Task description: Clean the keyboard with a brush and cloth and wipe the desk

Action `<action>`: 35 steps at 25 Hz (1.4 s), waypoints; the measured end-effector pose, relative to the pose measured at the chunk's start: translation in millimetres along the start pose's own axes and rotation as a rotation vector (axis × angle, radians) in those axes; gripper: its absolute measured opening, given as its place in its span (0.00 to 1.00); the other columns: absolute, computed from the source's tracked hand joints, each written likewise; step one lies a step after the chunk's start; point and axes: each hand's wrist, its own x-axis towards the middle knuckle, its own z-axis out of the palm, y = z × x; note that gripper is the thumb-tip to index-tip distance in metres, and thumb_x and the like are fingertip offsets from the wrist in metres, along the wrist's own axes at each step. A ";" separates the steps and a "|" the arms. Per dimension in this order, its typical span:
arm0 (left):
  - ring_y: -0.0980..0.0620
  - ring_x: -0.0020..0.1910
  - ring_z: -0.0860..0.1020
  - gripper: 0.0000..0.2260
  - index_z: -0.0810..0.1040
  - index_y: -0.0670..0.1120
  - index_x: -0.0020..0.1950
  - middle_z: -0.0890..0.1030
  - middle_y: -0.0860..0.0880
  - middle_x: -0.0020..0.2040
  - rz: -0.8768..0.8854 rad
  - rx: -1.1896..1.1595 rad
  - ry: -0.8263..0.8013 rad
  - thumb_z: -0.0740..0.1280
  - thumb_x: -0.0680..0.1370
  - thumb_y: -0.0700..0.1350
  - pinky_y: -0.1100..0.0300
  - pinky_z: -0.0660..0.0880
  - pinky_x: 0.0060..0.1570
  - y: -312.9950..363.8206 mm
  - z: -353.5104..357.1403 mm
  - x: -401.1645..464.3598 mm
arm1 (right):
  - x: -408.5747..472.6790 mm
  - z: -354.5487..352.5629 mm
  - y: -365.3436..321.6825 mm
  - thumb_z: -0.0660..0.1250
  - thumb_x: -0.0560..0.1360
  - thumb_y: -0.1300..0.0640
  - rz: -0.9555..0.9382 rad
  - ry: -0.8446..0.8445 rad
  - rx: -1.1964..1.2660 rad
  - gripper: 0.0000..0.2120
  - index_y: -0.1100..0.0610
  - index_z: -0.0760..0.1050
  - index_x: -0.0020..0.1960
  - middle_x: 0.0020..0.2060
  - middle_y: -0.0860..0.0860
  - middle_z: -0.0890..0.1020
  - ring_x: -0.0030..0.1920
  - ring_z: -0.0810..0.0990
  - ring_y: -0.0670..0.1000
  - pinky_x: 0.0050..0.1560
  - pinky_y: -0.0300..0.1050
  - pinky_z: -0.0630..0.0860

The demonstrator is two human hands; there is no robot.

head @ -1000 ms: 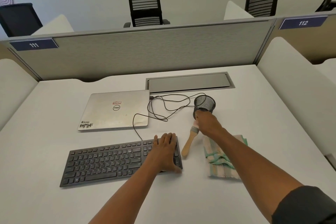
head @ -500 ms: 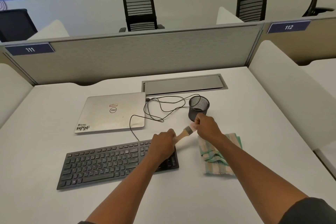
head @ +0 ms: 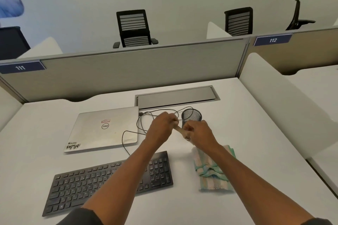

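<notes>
I have both hands curled round the wooden brush [head: 180, 129]: my left hand [head: 161, 127] grips one end of the handle, my right hand [head: 198, 134] the other end by the metal ferrule, and the tool hangs in the air between them, in front of the mesh pen cup [head: 191, 116].

A second ago the brush lay on the desk [head: 256, 133] beside the keyboard [head: 113, 179], my right hand on its head and my left flat on the keys. Since then both hands have come up off the surface with it. I judge this a handover or a change of hold, so that brushing has not yet started.

By my count: one brush, held; one black keyboard, near me and untouched; one striped cloth [head: 213, 171], folded on the desk just right of the keyboard, under my right forearm; one closed silver laptop [head: 104, 129] behind the keyboard; one pen cup; one black cable [head: 139, 124] looped between laptop and cup.
</notes>
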 end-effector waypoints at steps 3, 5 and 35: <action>0.56 0.41 0.77 0.06 0.81 0.50 0.51 0.79 0.54 0.42 -0.098 -0.259 0.202 0.72 0.75 0.43 0.62 0.71 0.41 23.5 -2.5 22.5 | 14.1 -17.4 1.7 0.71 0.72 0.65 0.046 0.021 0.165 0.05 0.56 0.82 0.45 0.37 0.44 0.83 0.34 0.80 0.38 0.35 0.26 0.72; 0.56 0.44 0.79 0.10 0.81 0.48 0.56 0.82 0.52 0.46 -0.107 -0.370 0.254 0.72 0.75 0.40 0.65 0.74 0.44 37.3 -1.3 35.2 | 26.6 -27.6 6.0 0.73 0.73 0.63 0.063 0.065 0.177 0.05 0.54 0.81 0.47 0.40 0.44 0.83 0.40 0.80 0.40 0.38 0.28 0.71; 0.52 0.58 0.76 0.19 0.72 0.50 0.74 0.78 0.49 0.62 -0.185 -0.227 0.135 0.64 0.84 0.51 0.58 0.72 0.55 29.0 65.4 86.5 | 84.5 -7.0 52.6 0.65 0.79 0.59 0.121 0.163 -0.036 0.05 0.56 0.78 0.53 0.48 0.50 0.83 0.47 0.80 0.49 0.44 0.37 0.74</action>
